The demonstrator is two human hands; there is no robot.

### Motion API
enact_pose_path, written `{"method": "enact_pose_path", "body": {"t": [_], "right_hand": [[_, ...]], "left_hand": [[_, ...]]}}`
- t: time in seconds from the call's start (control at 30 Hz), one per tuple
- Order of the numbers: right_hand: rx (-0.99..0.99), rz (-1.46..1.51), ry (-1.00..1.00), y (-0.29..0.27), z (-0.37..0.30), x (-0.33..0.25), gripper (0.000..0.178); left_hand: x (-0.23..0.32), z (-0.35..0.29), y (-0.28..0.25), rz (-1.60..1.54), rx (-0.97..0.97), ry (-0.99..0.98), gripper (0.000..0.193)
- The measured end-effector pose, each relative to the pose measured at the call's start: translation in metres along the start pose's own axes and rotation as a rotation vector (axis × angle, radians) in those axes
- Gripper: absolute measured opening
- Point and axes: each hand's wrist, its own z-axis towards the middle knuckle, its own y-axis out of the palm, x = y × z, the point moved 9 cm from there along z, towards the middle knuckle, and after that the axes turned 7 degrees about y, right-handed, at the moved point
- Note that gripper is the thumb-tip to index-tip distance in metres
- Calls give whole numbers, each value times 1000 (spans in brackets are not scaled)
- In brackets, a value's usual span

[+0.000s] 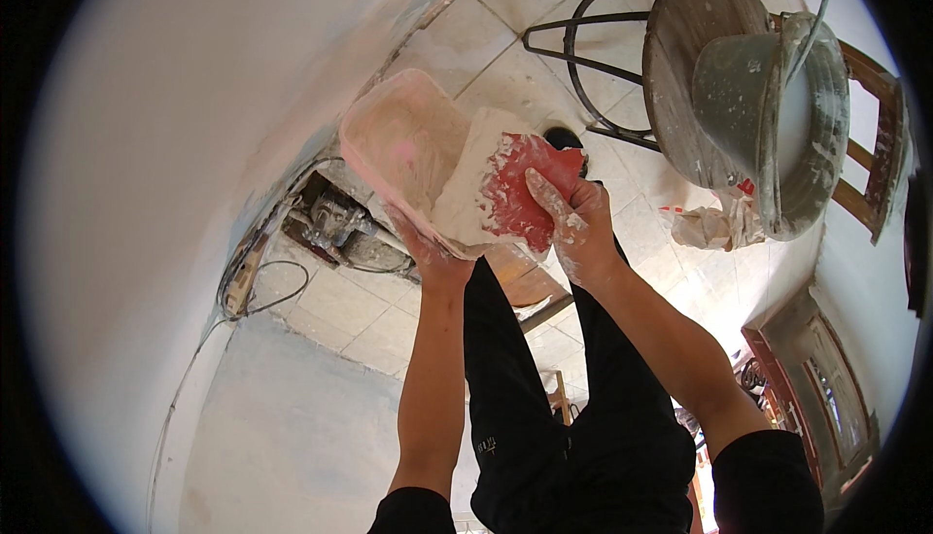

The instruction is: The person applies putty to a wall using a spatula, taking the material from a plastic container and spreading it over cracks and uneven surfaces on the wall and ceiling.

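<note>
My left hand (435, 254) is closed on the near rim of a pale pink plastic tub (374, 160), supporting it from below; some of its fingers are hidden under the tub. Whitish residue coats the inside of the tub. In my right hand (581, 233) is a red plastic scraper (535, 184), gripped with the thumb on its upper face. Thick white plaster (476, 170) lies across the scraper's left part, over the right side of the tub. White smears mark my right thumb and fingers.
At right, a plaster-splashed grey-green bucket (734, 97) stands on a round wooden-topped stool (680, 43) with black legs. A crumpled paper bag (714, 225) lies below. A dusty power tool (335, 218) and cable (287, 262) sit by the left wall (165, 145).
</note>
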Motion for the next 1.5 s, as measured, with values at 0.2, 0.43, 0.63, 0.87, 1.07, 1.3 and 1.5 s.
{"method": "enact_pose_path", "body": {"t": [0.2, 0.43, 0.63, 0.87, 1.07, 1.3, 1.5], "right_hand": [[-19, 274, 91, 0, 0, -7, 19], [-78, 267, -48, -4, 43, -13, 26], [27, 179, -159, -23, 155, 11, 20], [124, 46, -265, 2, 272, 46, 11], [336, 128, -446, 14, 336, 47, 8], [672, -750, -627, 107, 315, 47, 21], [410, -541, -720, 116, 280, 96, 15]], "left_hand": [[0, -13, -13, -32, 134, 23, 68], [6, -50, -74, -164, 51, 70, 59], [19, -56, -71, 89, 70, -111, 55], [27, -63, -98, -354, 209, -235, 63], [33, -56, -95, -317, 64, -343, 61], [31, -49, -89, -587, 208, -377, 55], [35, -51, -94, -596, 157, -473, 53]]}}
